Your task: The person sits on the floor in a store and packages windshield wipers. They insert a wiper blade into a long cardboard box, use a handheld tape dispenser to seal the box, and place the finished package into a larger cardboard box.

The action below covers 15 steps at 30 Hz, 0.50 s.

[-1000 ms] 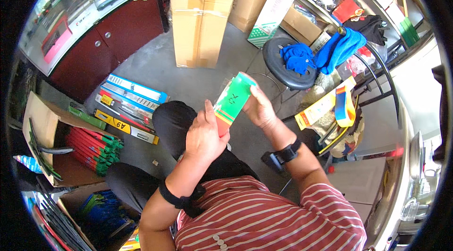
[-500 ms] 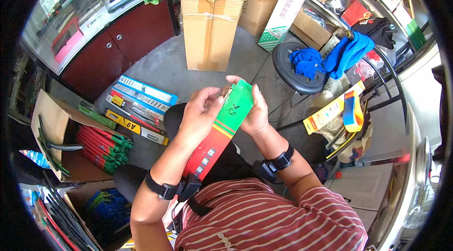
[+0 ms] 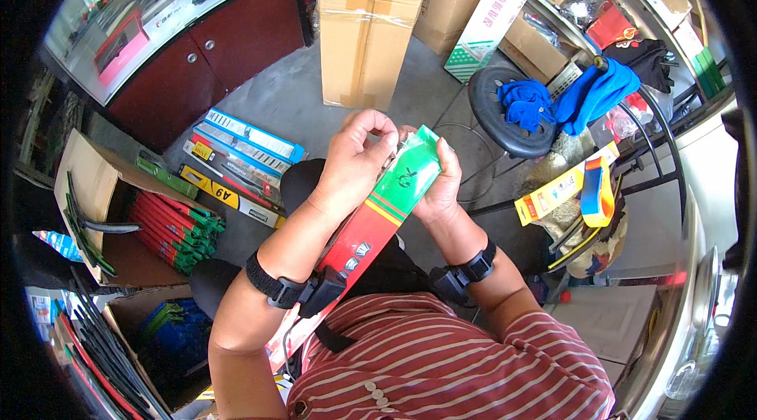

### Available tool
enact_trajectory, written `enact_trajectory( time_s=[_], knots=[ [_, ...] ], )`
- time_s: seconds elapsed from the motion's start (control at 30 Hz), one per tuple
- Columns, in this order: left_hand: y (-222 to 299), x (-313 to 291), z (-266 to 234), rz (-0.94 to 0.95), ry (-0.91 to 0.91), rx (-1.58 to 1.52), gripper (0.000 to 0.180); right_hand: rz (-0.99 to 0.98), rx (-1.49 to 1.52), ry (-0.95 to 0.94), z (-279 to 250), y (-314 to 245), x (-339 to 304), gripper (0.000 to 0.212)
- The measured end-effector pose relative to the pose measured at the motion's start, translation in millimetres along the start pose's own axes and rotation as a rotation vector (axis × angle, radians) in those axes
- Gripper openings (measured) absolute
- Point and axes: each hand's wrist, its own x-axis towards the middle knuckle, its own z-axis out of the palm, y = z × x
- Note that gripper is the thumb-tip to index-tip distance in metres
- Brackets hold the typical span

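A long narrow cardboard box [image 3: 359,232], red with a green end and a yellow stripe, slants from my lap up between my hands. My right hand [image 3: 443,183] wraps the green end from the right, thumb on its edge and the other fingers mostly hidden behind. On the other side my left hand [image 3: 355,153] is closed, thumb and forefinger pinched at the left edge of the green end. Whatever lies between those fingertips is too small to make out. The box's lower end passes under my left wrist strap [image 3: 276,282].
Slim packages [image 3: 244,156] lie on the floor to the left, beside an open carton [image 3: 98,160] of red and green sleeves. A tall carton [image 3: 367,41] stands ahead. At right are a black stool [image 3: 505,132] with blue cloth and a yellow package [image 3: 552,195].
My left hand has lifted off the box's side, and its fingers have curled into a pinch by the green end. My right hand keeps its hold. The whole view has shifted slightly.
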Motion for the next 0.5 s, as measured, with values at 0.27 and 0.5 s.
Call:
enact_trajectory(
  time_s=[0.27,0.5],
  knots=[
    [7.3,-1.4,-0.5,0.029,-0.076,-0.155,0.002,0.018,0.036,-0.066,-0.6,-1.2,6.3,0.048],
    [11.4,-9.5,1.2,0.190,-0.087,-0.039,0.001,0.005,0.033,0.082,9.0,-0.4,3.8,0.048]
  ],
)
